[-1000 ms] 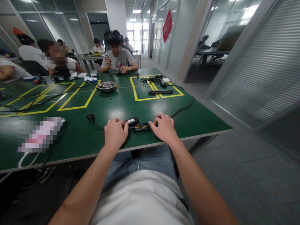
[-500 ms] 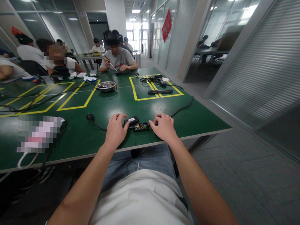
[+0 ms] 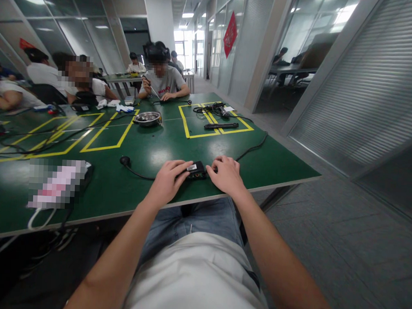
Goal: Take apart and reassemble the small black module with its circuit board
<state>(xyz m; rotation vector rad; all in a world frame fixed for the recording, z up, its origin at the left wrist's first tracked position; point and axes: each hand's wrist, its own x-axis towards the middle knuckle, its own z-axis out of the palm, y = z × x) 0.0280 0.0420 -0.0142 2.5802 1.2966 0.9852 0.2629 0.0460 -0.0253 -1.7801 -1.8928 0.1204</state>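
In front of me at the table's near edge lies an opened black power adapter [image 3: 198,175], bits of its circuit board showing along the near side. Above it sits its black cover with a white label [image 3: 193,166], slightly raised. My left hand [image 3: 169,179] grips the cover from the left, thumb on the near side. At the other end, my right hand [image 3: 225,173] has its fingers curled around the adapter's base. A cord with a black plug [image 3: 124,160] runs out on the left beneath my left hand. Another cable [image 3: 252,149] leads off behind my right hand.
Farther back stand a metal bowl [image 3: 148,118] and a yellow-taped area [image 3: 188,134] with a black bar [image 3: 221,126] and coiled cables [image 3: 211,110]. A pixelated pink-white item [image 3: 59,182] lies left. Across the table, a co-worker [image 3: 166,82] holds a thin tool.
My left hand has moved right with the cover, from beside the adapter's base to over it, hiding most of the circuit board. My right hand has stayed nearly in place.
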